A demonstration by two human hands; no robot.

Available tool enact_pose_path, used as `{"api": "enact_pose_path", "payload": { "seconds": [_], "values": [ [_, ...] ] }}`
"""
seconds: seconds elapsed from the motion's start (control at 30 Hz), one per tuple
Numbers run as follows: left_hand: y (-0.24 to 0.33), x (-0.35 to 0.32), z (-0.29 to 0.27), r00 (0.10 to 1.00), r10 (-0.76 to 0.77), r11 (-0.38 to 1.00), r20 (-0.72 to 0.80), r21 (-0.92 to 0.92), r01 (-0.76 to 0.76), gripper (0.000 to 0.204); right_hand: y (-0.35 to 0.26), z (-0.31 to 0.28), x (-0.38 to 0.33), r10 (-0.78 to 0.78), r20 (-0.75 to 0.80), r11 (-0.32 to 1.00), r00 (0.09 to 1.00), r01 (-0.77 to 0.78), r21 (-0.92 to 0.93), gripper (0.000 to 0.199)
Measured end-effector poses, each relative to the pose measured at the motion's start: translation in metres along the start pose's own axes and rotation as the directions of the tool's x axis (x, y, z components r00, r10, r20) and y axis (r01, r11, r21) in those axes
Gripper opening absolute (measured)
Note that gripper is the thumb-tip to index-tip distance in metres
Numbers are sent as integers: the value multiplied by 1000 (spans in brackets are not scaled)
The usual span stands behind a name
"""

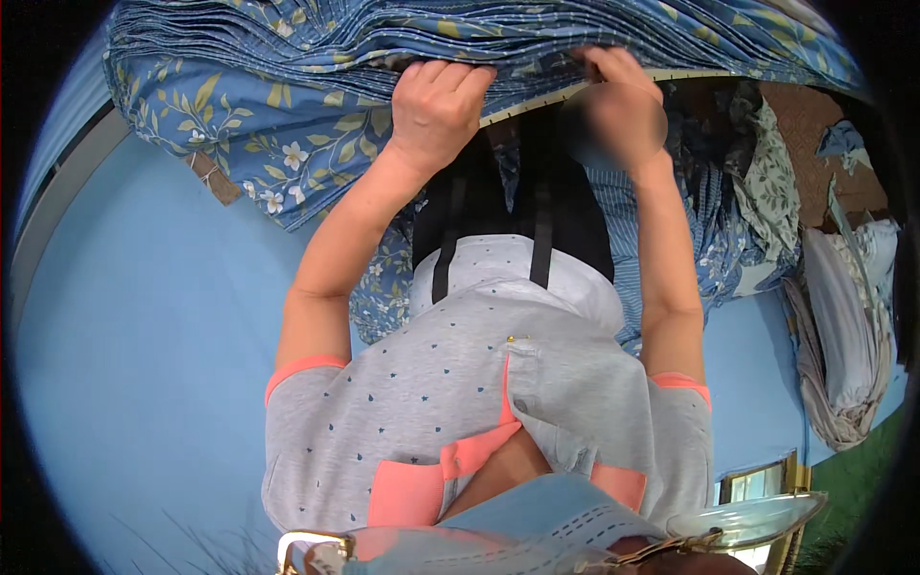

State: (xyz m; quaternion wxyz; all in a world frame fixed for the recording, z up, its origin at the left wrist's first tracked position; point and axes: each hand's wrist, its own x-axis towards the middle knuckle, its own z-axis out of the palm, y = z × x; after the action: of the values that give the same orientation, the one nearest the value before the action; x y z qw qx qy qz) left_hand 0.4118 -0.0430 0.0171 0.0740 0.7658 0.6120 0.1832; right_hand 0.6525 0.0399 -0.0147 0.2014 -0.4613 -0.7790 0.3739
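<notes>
A thick stack of blue floral fabric (pixel 316 72), with white flowers and yellow-green leaves, spans the far side in many folded layers. My left hand (pixel 441 110) is closed at the stack's near edge, its curled fingers gripping the layers. To its right, my right hand (pixel 628 110) also has its fingers bent onto the fabric edge, thumb side partly hidden by a round blur. Both fingertips are partly hidden among the folds. Below the hands runs a pale measuring strip (pixel 522 107) with dark marks. On the left, the fabric hangs down in a loose corner.
A brown cardboard tag (pixel 213 179) hangs at the fabric's left corner. Blue and leaf-patterned cloth pieces (pixel 767 182) lie heaped on the right, near a brown surface (pixel 805 125). A grey cloth bundle (pixel 848 326) hangs further right. The floor (pixel 144 335) is light blue.
</notes>
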Motion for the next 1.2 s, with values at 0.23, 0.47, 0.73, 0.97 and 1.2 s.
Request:
{"api": "enact_pose_path", "payload": {
  "seconds": [0.23, 0.47, 0.73, 0.97, 1.2],
  "values": [
    [3, 0, -2, 982, -166, 971, 86, -162, 178, 4, 31, -6, 43, -158, 3, 980, 987, 157, 124, 51],
    [10, 4, 3, 932, -308, 932, 192, -135, 336, 6, 24, -2, 59, -144, 45, 975, 989, 134, 174, 39],
    [9, 19, 23, 917, -154, 981, 368, -56, 187, 11, 23, -2, 52, -158, 32, 965, 987, 148, 215, 41],
    [8, 20, 35, 937, -97, 994, 336, -21, 110, 9, 20, -3, 44, -155, 9, 957, 988, 148, 251, 42],
    [-1, 16, 34, 917, -85, 990, 389, -74, 123, 12, 27, 2, 28, -228, -9, 939, 974, 222, 264, 45]
  ]
}}
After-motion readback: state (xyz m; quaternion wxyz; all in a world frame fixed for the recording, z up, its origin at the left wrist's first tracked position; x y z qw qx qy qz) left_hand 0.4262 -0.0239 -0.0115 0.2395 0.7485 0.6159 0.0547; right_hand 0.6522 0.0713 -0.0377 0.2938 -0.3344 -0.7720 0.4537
